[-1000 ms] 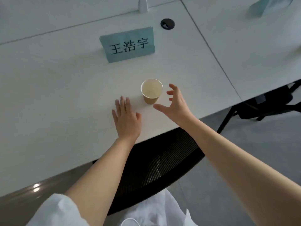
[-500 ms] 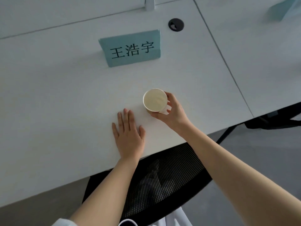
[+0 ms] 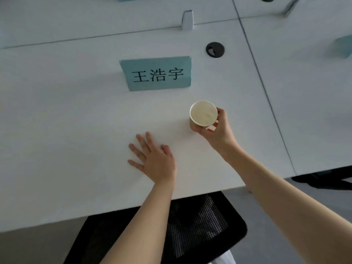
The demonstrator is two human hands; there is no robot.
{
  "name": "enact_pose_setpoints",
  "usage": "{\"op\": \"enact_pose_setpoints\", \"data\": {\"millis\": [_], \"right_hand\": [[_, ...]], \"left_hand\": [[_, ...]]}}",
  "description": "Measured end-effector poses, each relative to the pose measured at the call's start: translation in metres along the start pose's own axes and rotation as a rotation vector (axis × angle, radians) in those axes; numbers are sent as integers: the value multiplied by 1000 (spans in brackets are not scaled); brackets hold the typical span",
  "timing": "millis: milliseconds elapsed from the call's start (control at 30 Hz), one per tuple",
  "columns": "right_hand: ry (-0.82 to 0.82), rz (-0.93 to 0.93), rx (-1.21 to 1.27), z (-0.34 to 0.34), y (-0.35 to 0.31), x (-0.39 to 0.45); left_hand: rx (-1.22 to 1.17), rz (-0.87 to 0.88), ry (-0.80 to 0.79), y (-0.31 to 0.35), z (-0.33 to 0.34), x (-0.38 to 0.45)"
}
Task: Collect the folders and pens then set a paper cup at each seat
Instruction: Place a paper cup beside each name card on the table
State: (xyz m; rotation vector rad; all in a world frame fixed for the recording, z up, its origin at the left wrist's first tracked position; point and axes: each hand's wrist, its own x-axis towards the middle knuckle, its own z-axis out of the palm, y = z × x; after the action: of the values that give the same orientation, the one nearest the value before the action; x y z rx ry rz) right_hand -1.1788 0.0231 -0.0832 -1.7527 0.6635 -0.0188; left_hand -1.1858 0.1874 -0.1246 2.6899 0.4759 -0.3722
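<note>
An empty tan paper cup (image 3: 203, 113) stands upright on the white table (image 3: 76, 130), a little right of and nearer than a teal name card (image 3: 158, 75). My right hand (image 3: 217, 130) grips the cup from its right side, thumb at the near side and fingers wrapped behind. My left hand (image 3: 152, 161) rests flat on the table with fingers spread, to the left of the cup and closer to the table's front edge. No folders or pens are in view.
A black mesh chair (image 3: 190, 225) is tucked under the table edge below my arms. A black cable grommet (image 3: 215, 49) and a white bracket (image 3: 187, 20) sit behind the name card. Another teal card (image 3: 342, 45) stands at the far right.
My right hand went from open beside the cup to gripping it. The view has shifted so the cup and card sit further right; my left hand stays flat on the table.
</note>
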Motion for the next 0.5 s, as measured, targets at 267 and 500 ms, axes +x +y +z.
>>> {"op": "enact_pose_setpoints", "data": {"millis": [267,500], "right_hand": [[-38,-126,-96,-37,-13,86],[-77,-194,-92,-29,-38,146]], "left_hand": [[-57,-317,113,54,26,18],[4,-327,189,54,38,21]]}}
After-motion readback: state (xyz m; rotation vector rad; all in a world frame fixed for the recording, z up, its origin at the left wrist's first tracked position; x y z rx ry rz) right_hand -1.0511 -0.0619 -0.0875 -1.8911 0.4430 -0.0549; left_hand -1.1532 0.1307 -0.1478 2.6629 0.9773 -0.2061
